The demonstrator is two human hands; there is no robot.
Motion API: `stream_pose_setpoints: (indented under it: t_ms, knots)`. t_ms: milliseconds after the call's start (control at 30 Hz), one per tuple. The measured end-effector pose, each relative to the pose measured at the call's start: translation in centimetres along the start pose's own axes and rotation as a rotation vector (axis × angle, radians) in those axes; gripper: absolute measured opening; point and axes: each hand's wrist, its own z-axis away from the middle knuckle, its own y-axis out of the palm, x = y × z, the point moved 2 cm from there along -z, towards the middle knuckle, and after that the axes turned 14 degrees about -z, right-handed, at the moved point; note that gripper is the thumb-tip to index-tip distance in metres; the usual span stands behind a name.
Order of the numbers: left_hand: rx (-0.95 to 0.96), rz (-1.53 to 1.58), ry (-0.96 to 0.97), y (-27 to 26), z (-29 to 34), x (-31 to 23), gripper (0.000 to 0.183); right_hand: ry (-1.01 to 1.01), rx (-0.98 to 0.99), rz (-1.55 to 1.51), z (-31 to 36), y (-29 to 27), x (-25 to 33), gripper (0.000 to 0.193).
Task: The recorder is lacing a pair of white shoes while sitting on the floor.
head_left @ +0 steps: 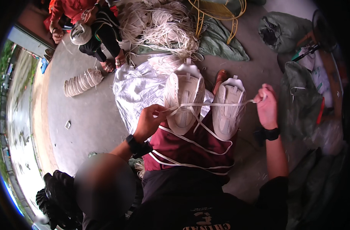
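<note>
A pale sneaker (185, 90) rests on my maroon-clad lap, its toe toward me. A second pale sneaker (228, 111) lies just to its right. My left hand (148, 122) is closed in a pinch on a white shoelace beside the first shoe's front eyelets. Raised to the right of the second shoe, my right hand (267, 107) grips the far part of a white shoelace (221, 104). That length runs nearly level and taut across both shoes. Other loose lace strands loop down over my lap.
A large heap of white laces (169, 28) lies ahead, by a yellow metal frame (200, 23). Bundled cord (83, 81) is on the floor at left. A seated person (73, 15) in red handles laces at upper left. Green sacks (284, 30) stand at right.
</note>
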Motion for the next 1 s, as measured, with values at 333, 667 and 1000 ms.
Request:
stream_pose_setpoints:
  t_ms: [333,667,1000]
  knots:
    - [-0.066,0.417,-0.178,0.7,1.1,-0.1,0.023,0.163,0.35,0.716,0.8,6.0,-10.4,0.016]
    - [0.038,0.672,-0.03,0.9,2.5,0.4,0.023,0.199,0.451,0.95,0.9,5.9,-14.4,0.027]
    - [-0.032,0.998,-0.049,1.1,2.8,1.3,0.015,0.326,0.484,0.964,1.7,7.4,-14.3,0.031]
